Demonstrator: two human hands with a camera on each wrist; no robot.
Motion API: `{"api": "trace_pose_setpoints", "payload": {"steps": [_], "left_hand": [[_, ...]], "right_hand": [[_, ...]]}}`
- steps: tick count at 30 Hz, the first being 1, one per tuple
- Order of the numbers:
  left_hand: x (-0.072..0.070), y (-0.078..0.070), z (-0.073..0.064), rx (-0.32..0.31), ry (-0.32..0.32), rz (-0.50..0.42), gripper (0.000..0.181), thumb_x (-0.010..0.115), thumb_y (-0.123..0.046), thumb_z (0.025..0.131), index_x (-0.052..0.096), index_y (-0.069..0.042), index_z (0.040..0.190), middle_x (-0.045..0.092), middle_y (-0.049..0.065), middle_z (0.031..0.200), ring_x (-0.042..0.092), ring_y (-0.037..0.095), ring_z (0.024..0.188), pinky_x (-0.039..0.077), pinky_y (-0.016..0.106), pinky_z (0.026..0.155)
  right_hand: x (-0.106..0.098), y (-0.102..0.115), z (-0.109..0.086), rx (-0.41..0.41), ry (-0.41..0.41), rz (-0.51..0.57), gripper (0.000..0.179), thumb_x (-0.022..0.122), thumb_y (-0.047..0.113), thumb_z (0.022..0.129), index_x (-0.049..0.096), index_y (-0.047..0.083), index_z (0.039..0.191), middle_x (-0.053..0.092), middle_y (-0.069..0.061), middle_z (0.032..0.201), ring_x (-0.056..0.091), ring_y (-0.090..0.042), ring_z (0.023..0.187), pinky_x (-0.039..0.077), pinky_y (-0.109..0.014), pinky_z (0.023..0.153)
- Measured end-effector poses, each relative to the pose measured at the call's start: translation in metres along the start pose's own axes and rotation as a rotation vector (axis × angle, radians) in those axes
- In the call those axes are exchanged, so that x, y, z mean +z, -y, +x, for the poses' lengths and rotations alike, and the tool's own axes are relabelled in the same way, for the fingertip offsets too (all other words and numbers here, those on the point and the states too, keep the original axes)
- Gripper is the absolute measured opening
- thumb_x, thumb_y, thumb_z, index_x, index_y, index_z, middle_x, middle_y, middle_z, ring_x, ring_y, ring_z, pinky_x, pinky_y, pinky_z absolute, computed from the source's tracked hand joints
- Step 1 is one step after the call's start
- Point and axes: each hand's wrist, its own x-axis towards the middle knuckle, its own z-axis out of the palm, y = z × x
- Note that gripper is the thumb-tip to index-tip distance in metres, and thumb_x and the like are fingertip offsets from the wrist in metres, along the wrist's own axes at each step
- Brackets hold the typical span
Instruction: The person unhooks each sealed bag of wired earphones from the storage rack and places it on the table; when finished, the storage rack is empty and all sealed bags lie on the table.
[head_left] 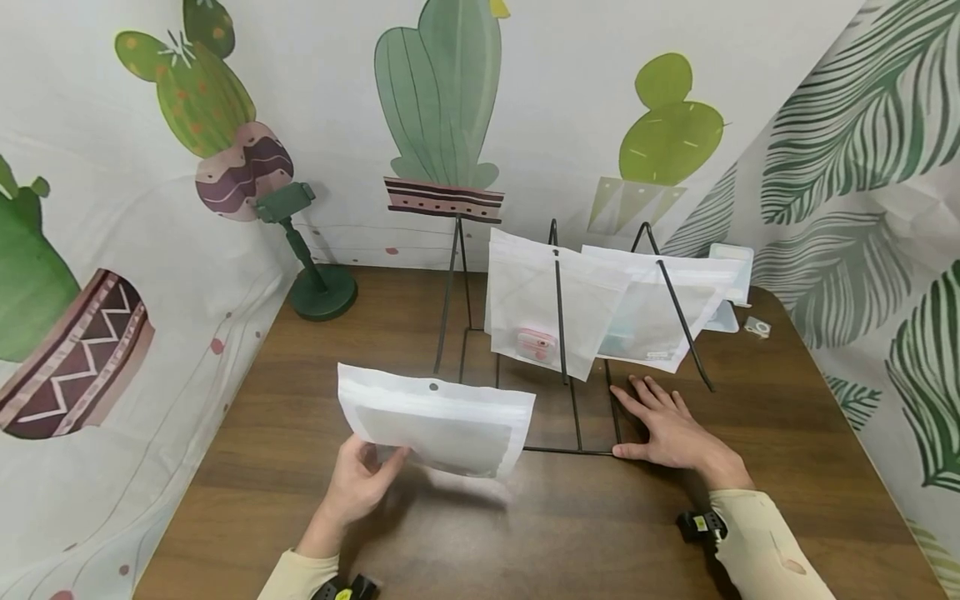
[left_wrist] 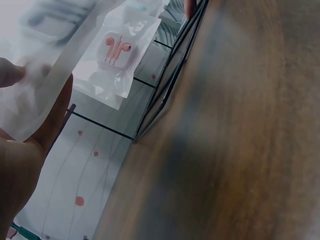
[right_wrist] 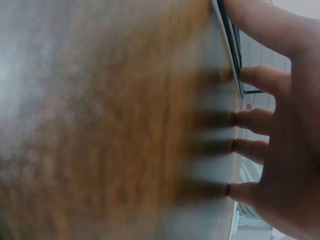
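My left hand (head_left: 358,483) pinches the lower left edge of a white zip pouch (head_left: 442,421), thumb in front and fingers behind. The pouch is tilted above the table and has a hang hole in its top edge. Up close, the left wrist view shows this frosted pouch (left_wrist: 55,75) with a blurred shape inside. My right hand (head_left: 671,429) rests on the table with fingers spread, thumb and index fingertip right at the base of a black wire display rack (head_left: 570,452). Two pouches hang from the rack's prongs: a middle pouch (head_left: 521,287) with a pink item showing, and a right pouch (head_left: 652,312).
The rack's left prong (head_left: 447,300) carries no pouch. A green stand (head_left: 322,292) is at the table's back left. At the back right are a pale blue holder (head_left: 731,275) and a small white item (head_left: 757,327). A cactus-print cloth (head_left: 555,108) hangs behind the table.
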Motion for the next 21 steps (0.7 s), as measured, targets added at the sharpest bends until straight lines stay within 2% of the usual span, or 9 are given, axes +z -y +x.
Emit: {"api": "trace_pose_setpoints", "payload": {"steps": [10, 16, 21], "left_hand": [[-0.006, 0.004, -0.010, -0.026, -0.042, -0.001, 0.042, 0.058, 0.027, 0.078, 0.054, 0.010, 0.116, 0.064, -0.003, 0.114, 0.060, 0.009, 0.107, 0.050, 0.021, 0.090], [-0.016, 0.005, -0.018, -0.085, -0.049, 0.081, 0.043, 0.060, 0.023, 0.080, 0.054, 0.008, 0.119, 0.063, -0.003, 0.117, 0.059, 0.009, 0.111, 0.048, 0.019, 0.094], [-0.026, 0.008, -0.020, -0.137, -0.062, 0.169, 0.044, 0.062, 0.020, 0.081, 0.054, 0.006, 0.122, 0.062, -0.006, 0.120, 0.056, 0.006, 0.117, 0.040, 0.017, 0.102]], "right_hand": [[-0.002, 0.002, 0.000, 0.001, 0.000, 0.003, 0.095, 0.069, 0.063, 0.079, 0.032, 0.016, 0.153, 0.019, -0.027, 0.158, 0.012, -0.049, 0.145, 0.010, -0.074, 0.107], [-0.002, 0.003, -0.001, 0.001, 0.003, 0.006, 0.095, 0.069, 0.062, 0.079, 0.031, 0.016, 0.153, 0.019, -0.027, 0.158, 0.012, -0.049, 0.145, 0.010, -0.074, 0.108], [-0.002, 0.002, -0.001, 0.004, 0.007, 0.014, 0.095, 0.069, 0.062, 0.079, 0.031, 0.016, 0.153, 0.018, -0.027, 0.159, 0.012, -0.049, 0.145, 0.010, -0.074, 0.107]]}}
